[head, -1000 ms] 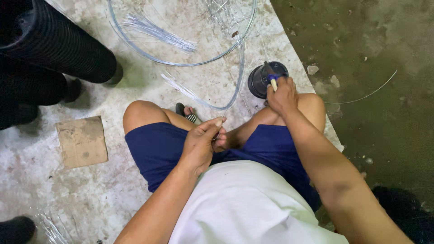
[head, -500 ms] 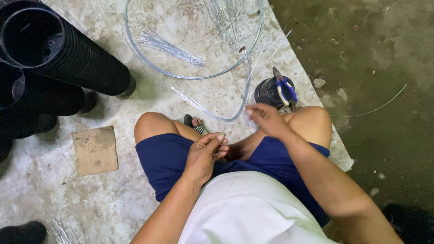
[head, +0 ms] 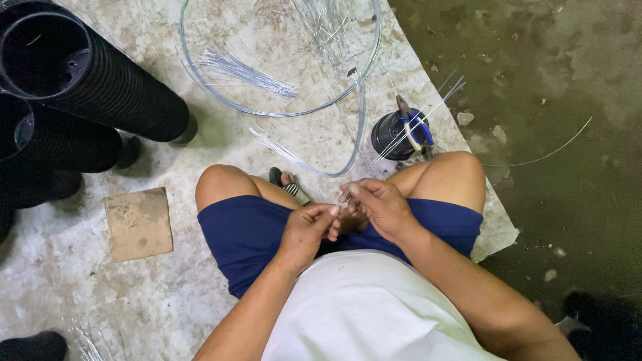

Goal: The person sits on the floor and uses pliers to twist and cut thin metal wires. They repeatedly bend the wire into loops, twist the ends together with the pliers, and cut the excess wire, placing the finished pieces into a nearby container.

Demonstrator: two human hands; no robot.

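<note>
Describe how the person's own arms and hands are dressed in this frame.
Both arms are bare, with no sleeves in view over them. The left hand and right hand wear no gloves; no rings, watch or bands show. A white shirt and blue shorts are worn.

We sit on the floor with knees apart, and our left hand (head: pixel 309 227) and right hand (head: pixel 381 204) meet between them, both pinching thin wires (head: pixel 414 127) that slant up to the right. Behind the wires stands a black pot (head: pixel 394 137) with blue pliers (head: pixel 414 127) lying on it. A wire hoop (head: pixel 200 73) lies ahead, black tubes (head: pixel 87 80) at left, cardboard (head: pixel 137 224) beside our knee.
</note>
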